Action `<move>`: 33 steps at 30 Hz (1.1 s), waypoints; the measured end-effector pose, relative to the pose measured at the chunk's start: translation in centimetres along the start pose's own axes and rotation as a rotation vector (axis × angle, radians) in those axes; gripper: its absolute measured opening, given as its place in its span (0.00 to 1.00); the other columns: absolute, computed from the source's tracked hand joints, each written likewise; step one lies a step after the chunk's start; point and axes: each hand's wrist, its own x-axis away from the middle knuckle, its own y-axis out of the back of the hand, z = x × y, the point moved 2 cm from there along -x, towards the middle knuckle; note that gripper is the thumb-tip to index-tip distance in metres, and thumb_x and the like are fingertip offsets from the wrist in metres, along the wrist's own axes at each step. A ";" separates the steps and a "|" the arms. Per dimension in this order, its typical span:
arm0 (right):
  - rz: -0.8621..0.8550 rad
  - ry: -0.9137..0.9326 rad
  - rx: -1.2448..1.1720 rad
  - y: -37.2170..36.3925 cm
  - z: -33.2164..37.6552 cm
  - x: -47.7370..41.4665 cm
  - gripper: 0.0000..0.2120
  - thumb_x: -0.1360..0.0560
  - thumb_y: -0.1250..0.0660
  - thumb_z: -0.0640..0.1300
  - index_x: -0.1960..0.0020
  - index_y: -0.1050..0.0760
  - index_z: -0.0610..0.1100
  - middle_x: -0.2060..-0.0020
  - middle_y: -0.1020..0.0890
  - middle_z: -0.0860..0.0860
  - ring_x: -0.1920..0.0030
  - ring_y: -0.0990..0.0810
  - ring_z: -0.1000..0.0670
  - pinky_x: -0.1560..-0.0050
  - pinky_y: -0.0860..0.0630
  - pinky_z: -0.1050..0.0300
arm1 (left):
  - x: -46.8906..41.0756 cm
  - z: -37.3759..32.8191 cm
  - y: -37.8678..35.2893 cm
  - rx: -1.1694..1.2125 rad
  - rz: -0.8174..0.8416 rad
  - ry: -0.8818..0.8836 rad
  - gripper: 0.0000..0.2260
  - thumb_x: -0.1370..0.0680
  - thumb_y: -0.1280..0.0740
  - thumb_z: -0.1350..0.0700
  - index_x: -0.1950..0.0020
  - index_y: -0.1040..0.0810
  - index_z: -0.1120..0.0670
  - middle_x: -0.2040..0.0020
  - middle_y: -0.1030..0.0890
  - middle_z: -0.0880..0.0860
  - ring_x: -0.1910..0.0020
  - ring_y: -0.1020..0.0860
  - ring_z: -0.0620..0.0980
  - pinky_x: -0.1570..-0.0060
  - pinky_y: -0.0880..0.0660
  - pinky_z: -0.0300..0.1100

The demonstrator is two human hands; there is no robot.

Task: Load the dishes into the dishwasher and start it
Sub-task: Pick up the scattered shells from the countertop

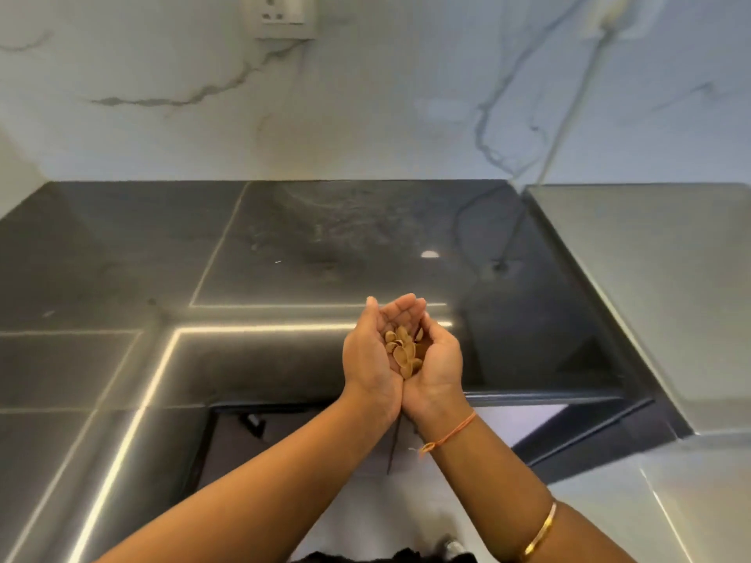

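My two hands are pressed side by side into a cup above the front edge of a dark countertop (284, 258). In that cup lies a small heap of tan nut shells (402, 351). My left hand (367, 359) forms the left wall, its fingers fairly straight and pointing away from me. My right hand (437, 367) forms the right wall, its fingers curled inward over the shells. An orange thread is tied round my right wrist and a gold bangle sits further up that arm. No dishes and no dishwasher can be made out.
A marble-patterned wall with a socket (280, 14) rises behind the counter. A pale cable (569, 115) runs down it to the counter. A brushed steel surface (670, 278) adjoins on the right. A dark opening (252, 436) lies under the counter's front edge.
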 end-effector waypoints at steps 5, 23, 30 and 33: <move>-0.031 0.161 -0.081 4.6 10.2 1.4 0.15 0.21 0.44 0.42 0.50 0.20 0.37 0.55 0.17 0.41 0.53 0.17 0.43 0.48 0.21 0.51 | -0.5 7.7 -7.5 -0.082 0.153 0.129 0.20 0.18 0.47 0.49 0.49 0.20 0.60 0.50 0.16 0.58 0.49 0.18 0.51 0.49 0.23 0.42; -0.159 0.941 -0.729 16.8 16.8 13.1 0.15 0.21 0.49 0.42 0.53 0.25 0.40 0.63 0.19 0.47 0.61 0.17 0.49 0.60 0.19 0.60 | 10.4 22.6 -13.6 -0.739 1.094 0.318 0.16 0.18 0.44 0.56 0.52 0.18 0.60 0.53 0.16 0.54 0.49 0.18 0.47 0.48 0.23 0.39; -0.405 1.266 -1.017 22.1 10.2 20.1 0.16 0.21 0.50 0.41 0.57 0.25 0.41 0.65 0.20 0.48 0.62 0.18 0.50 0.58 0.21 0.62 | 17.9 26.5 -7.4 -0.949 1.454 0.535 0.19 0.18 0.44 0.54 0.59 0.17 0.54 0.56 0.16 0.53 0.50 0.18 0.50 0.45 0.23 0.46; -0.476 1.395 -1.168 25.1 6.7 23.4 0.16 0.21 0.49 0.41 0.58 0.25 0.41 0.64 0.21 0.47 0.58 0.21 0.49 0.53 0.25 0.60 | 22.1 27.3 -4.1 -1.068 1.644 0.612 0.17 0.19 0.43 0.53 0.61 0.18 0.52 0.56 0.16 0.53 0.50 0.19 0.51 0.45 0.24 0.46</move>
